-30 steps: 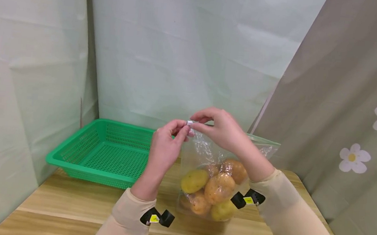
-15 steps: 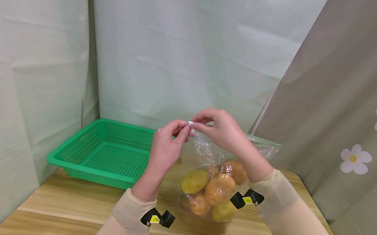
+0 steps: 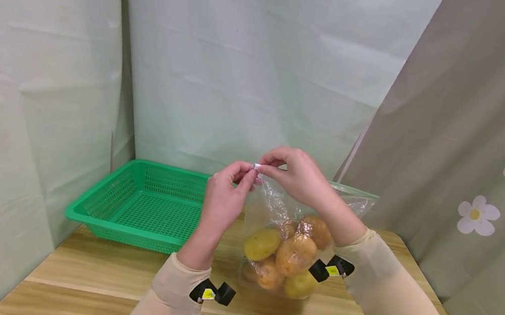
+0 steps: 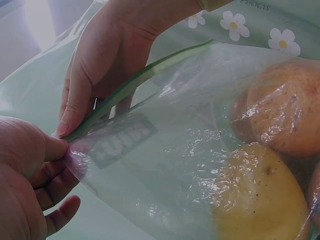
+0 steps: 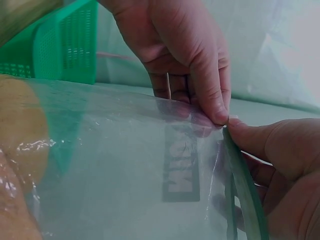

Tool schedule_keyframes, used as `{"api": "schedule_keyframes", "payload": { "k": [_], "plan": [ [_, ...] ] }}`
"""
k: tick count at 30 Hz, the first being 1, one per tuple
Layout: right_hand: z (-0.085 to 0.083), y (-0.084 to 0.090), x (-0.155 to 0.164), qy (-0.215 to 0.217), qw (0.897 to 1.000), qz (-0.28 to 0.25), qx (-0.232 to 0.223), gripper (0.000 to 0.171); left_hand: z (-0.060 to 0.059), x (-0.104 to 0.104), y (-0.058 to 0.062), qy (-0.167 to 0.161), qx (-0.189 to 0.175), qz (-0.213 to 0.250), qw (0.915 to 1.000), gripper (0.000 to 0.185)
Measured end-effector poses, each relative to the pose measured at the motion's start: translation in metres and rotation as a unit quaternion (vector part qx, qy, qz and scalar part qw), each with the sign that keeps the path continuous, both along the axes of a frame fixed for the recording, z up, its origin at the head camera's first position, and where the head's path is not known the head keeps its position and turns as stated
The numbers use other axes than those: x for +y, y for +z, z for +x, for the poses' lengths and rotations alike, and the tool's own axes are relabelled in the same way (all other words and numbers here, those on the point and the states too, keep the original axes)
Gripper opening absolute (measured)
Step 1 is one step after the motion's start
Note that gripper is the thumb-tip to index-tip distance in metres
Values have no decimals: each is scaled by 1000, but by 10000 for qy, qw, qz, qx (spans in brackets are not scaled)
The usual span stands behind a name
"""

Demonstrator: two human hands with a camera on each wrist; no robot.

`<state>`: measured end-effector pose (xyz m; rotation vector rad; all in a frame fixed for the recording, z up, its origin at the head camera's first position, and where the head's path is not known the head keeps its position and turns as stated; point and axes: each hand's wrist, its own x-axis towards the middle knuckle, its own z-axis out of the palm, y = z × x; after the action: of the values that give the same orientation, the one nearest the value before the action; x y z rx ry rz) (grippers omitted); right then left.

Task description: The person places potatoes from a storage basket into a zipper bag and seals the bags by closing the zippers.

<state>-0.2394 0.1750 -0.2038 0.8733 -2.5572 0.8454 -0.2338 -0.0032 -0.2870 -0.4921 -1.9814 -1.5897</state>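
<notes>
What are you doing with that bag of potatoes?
A person is holding up a clear plastic zip bag that stands on the light wooden table. The left hand and the right hand both pinch the bag's top corner at the small white slider. Inside the bag are several yellow-brown potatoes. A green plastic mesh basket sits on the table to the left with nothing in it.

The head view looks forward and down from above the bench (image 3: 86,273) at both hands, mid-frame, while each wrist view sits very close — the left one facing right across the clear bag (image 4: 190,150), the right one facing left toward the green basket (image 5: 65,45) — all three sharing the bag's pinched top corner.
</notes>
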Motion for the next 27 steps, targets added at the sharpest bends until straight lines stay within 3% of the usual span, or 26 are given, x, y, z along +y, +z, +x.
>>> {"api": "schedule_keyframes", "payload": {
  "k": [27],
  "plan": [
    [0,0,7,-95,9998,123,-121,14,-1,3,-1,31,105,-65,9999,9]
  ]
}}
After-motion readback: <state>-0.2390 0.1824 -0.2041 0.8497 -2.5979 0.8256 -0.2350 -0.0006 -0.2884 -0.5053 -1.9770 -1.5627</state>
